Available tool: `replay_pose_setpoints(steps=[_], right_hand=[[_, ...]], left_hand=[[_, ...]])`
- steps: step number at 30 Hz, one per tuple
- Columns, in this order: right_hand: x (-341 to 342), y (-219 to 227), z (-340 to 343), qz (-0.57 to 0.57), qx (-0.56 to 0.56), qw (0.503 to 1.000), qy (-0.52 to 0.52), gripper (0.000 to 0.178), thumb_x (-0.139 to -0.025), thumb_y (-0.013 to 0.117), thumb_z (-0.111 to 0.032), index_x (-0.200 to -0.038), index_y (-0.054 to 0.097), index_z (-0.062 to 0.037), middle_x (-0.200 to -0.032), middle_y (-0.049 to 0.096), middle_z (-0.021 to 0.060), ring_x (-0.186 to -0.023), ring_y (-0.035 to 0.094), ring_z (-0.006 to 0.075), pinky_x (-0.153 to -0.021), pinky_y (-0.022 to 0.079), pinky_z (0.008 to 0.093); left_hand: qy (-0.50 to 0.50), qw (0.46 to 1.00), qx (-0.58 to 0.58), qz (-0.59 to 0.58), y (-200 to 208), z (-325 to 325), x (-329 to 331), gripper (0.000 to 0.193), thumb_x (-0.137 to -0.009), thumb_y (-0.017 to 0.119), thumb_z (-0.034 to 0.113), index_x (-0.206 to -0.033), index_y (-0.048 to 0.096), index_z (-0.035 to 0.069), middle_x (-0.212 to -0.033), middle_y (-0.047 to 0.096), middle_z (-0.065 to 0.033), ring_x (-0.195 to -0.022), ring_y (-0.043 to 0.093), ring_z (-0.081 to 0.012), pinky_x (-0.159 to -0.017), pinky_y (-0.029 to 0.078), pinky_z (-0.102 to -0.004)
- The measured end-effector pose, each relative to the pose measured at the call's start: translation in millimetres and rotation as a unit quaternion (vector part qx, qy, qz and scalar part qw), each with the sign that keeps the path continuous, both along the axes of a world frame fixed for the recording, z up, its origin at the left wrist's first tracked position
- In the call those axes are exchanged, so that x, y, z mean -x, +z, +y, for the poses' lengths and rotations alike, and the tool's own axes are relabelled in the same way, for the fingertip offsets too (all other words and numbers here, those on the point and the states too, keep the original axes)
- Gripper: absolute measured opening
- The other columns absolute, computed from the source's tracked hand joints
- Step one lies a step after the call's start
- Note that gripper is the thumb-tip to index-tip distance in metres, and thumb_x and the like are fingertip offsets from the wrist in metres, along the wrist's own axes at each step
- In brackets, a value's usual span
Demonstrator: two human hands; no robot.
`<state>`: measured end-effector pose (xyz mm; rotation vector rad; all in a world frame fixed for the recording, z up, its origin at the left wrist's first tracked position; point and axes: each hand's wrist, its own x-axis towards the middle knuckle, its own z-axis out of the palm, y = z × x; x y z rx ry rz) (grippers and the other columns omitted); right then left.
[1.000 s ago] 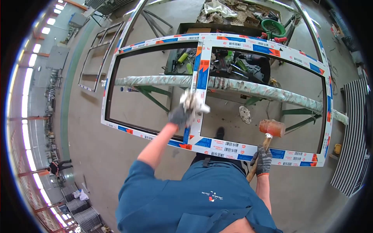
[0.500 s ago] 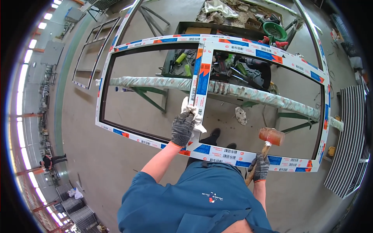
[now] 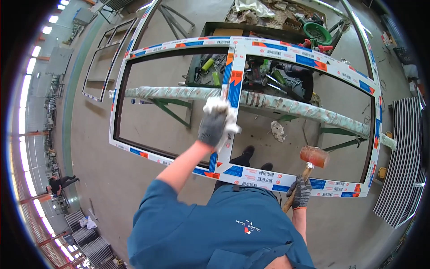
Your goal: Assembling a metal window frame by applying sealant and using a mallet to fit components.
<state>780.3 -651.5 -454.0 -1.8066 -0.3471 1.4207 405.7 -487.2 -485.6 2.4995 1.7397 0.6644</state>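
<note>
My left hand [image 3: 212, 127], in a dark grey glove, is closed on a crumpled white rag [image 3: 230, 121] at the middle bar of a window frame [image 3: 255, 178]. Motion blurs the fingers and the cloth. White, blue and orange protective film covers the frame, which has two openings. At the frame's near edge, my gloved right hand [image 3: 300, 193] grips the wooden handle of a mallet [image 3: 313, 157]. The mallet's reddish-brown head points up and away from me, above the right opening.
A cloth-wrapped crossbar [image 3: 291, 110] on green legs runs under the frame. Beyond it sits a tool tray [image 3: 210, 33] with drills and green-handled tools, beside a green basket [image 3: 317, 35]. Stacked metal profiles [image 3: 401, 161] lie at right. Another person [image 3: 62, 184] is far left.
My left hand has moved away from me along the middle bar with the rag. The right hand and mallet have barely moved.
</note>
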Motion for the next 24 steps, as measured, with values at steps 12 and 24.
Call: replay_pose_setpoints(steps=[12,24], right_hand=[[14.1,5.4,8.2,-0.011,-0.001,1.000,-0.002,0.019,-0.095,0.057,-0.022,-0.085,0.048,-0.0079,-0.055,0.050,0.0032,-0.035,0.047,0.0139,-0.031,0.038,0.0262],[12.8,0.3,2.8,0.002,0.003,0.998,-0.067,0.015,-0.094,0.058,-0.016,-0.088,0.047,-0.0061,-0.053,0.050,0.0047,-0.034,0.048,0.0160,-0.032,0.039,0.0277]], left_hand=[[0.156,0.954,0.155,-0.203,-15.1,190.8,14.1,0.028,-0.075,0.061,0.018,-0.103,0.064,0.012,-0.103,0.063,-0.0140,-0.100,0.061,-0.0322,-0.086,0.049,-0.0404],[-0.043,0.995,-0.083,-0.030,-19.3,57.9,17.9,0.035,-0.077,0.068,0.013,-0.111,0.061,0.006,-0.110,0.061,-0.0147,-0.100,0.061,-0.0332,-0.085,0.049,-0.0451]])
